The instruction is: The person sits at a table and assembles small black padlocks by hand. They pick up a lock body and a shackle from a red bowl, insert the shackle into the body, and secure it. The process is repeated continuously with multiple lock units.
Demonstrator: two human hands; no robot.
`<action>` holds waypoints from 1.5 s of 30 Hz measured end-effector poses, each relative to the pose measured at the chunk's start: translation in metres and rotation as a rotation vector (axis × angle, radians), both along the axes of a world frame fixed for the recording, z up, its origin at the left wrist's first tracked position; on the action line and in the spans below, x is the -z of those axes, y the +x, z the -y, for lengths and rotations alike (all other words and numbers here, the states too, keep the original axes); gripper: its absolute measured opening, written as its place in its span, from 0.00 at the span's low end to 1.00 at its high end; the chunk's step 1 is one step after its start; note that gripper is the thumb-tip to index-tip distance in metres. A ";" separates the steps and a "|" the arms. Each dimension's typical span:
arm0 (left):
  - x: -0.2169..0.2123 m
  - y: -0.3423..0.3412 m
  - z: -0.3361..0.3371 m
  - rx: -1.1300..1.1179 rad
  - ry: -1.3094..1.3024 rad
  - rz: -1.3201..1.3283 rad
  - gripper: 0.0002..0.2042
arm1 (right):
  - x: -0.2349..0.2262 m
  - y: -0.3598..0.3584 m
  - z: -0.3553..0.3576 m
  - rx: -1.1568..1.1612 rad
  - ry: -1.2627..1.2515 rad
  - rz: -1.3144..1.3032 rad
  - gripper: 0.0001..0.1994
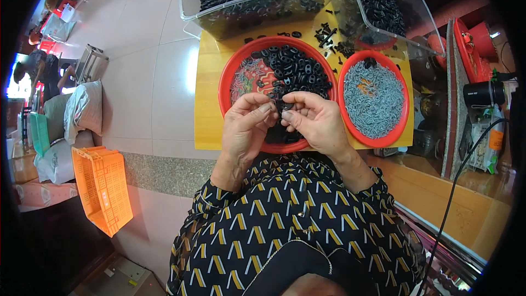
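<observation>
Both hands meet over a round red tray on the yellow table. My left hand pinches with thumb and forefinger, and my right hand does the same close beside it. Between the fingertips is a small black plastic part, mostly hidden by the fingers. Beneath lie many black oval plastic pieces with holes, heaped on the tray's right side. Loose silver screws lie on its left. A second red tray, right of my right hand, holds a pile of grey metal screws.
Two clear plastic bins with black parts stand at the table's far side. Small black pieces lie scattered on the yellow table. An orange crate and white sacks are on the left. A black cable hangs at right.
</observation>
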State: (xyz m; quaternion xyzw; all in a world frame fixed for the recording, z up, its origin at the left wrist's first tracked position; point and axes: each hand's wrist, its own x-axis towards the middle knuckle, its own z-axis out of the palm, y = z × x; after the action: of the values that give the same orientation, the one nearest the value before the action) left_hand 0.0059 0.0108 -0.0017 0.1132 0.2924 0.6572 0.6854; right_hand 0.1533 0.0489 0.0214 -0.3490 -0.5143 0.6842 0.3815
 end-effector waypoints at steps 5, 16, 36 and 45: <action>0.001 0.009 -0.001 0.025 -0.007 0.042 0.07 | 0.005 0.009 -0.002 0.110 0.317 0.305 0.06; 0.002 0.013 0.001 -0.033 -0.017 0.003 0.10 | -0.001 0.003 0.006 0.072 -0.066 0.079 0.05; 0.002 0.017 0.004 -0.127 0.052 -0.187 0.09 | 0.002 -0.005 0.010 0.090 0.035 0.219 0.03; 0.007 0.022 0.007 -0.182 0.065 -0.386 0.08 | 0.006 -0.003 0.010 0.087 0.011 0.224 0.02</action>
State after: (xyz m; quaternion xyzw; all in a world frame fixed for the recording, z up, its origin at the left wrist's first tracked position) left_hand 0.0278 0.0041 -0.0084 0.2322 0.4060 0.6914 0.5506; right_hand 0.1505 0.0385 0.0155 -0.4433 -0.5419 0.6207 0.3529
